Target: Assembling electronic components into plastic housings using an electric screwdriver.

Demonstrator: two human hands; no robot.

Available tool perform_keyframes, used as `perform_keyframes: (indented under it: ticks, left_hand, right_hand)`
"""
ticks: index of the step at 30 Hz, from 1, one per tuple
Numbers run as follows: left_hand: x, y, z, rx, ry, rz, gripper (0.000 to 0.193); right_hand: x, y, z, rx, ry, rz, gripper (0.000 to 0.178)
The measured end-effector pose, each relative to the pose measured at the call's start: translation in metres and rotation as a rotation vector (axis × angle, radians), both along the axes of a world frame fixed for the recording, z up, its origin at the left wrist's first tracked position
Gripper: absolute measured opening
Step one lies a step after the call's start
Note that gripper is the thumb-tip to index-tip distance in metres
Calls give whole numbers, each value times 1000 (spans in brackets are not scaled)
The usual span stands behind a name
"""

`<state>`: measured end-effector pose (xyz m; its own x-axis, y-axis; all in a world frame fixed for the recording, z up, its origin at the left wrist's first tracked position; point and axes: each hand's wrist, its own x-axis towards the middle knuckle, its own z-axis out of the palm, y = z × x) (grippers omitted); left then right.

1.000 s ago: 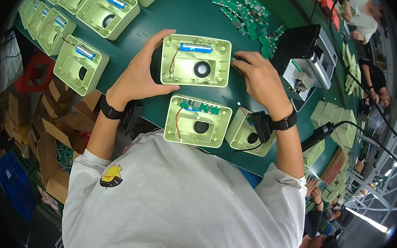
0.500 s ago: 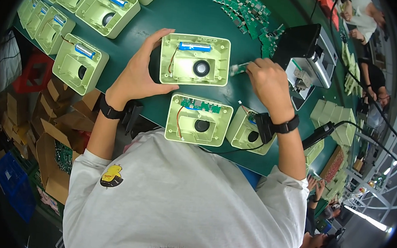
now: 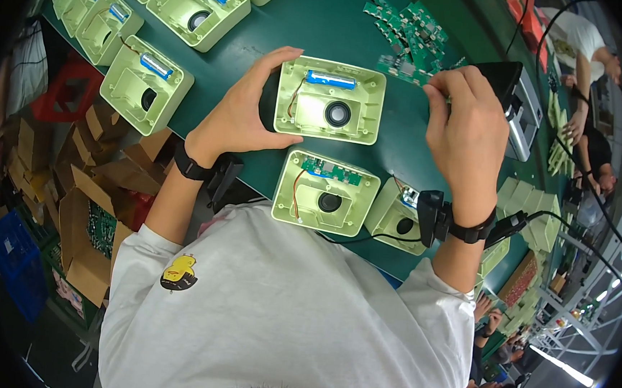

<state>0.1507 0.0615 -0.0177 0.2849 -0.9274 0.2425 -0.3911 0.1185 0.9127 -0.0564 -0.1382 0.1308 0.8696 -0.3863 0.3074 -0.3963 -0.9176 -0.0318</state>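
Holding a light-green housing and a circuit board over the worktop.
Left hand: grip closed around the housing's left end. Right hand: grip pinching one end of the circuit board, near the board pile. The housing, containing a blue battery, sits just beyond a second housing.

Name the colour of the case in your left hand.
The case is pale green; head view.
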Motion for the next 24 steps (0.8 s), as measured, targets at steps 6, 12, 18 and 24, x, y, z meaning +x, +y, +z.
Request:
perform_keyframes:
  ticks: [6,12,18,24]
  left_hand:
    - [1,-1,1,-23,-57,-8,103]
    - [0,-1,9,24,-95,-27,85]
    - [1,-4,7,32,-103,-47,81]
    - [3,-5,6,10,-301,-55,82]
  right_hand:
    - [24,8,-61,230,-47,207,6]
    - [35,7,-82,139,-6,201,7]
    - [29,12,-96,79,-2,115,11]
    - [33,20,-105,38,17,22,7]
